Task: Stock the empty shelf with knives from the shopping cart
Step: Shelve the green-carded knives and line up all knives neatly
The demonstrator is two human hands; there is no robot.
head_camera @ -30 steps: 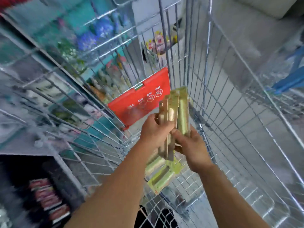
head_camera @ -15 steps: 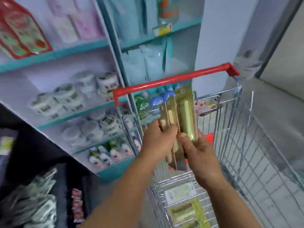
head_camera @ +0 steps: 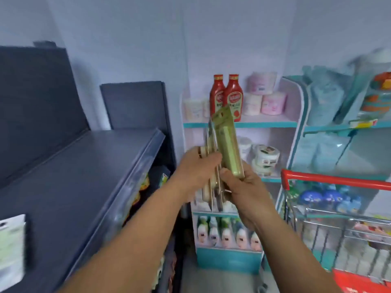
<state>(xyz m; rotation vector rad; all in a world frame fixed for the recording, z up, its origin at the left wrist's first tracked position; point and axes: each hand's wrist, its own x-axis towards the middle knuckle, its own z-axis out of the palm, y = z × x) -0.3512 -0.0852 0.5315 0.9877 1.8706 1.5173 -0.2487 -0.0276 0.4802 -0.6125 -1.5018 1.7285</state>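
Observation:
Both hands hold a bunch of packaged knives point(head_camera: 227, 144) upright at chest height, green-gold cards with knives sealed on them. My left hand point(head_camera: 197, 168) grips the bunch from the left side, and my right hand point(head_camera: 243, 187) grips the lower right, thumb on the front pack. A dark grey shelf point(head_camera: 84, 172) with a bare top stretches to the left of the hands. One white-and-green pack point(head_camera: 11, 246) lies at its near left edge. The shopping cart point(head_camera: 338, 225) with a red handle stands at the lower right, its inside hidden.
A teal and white shelf unit point(head_camera: 239, 124) stands straight ahead with two red sauce bottles point(head_camera: 226, 96), tissue rolls and small bottles below. More teal shelving with blue packs point(head_camera: 323, 102) fills the right. A dark upright panel point(head_camera: 33, 102) backs the grey shelf.
The view has swung up and left from the cart's inside to the shelves. Both hands lifted the bunch of knife packs out of the cart and carried it toward the grey shelf.

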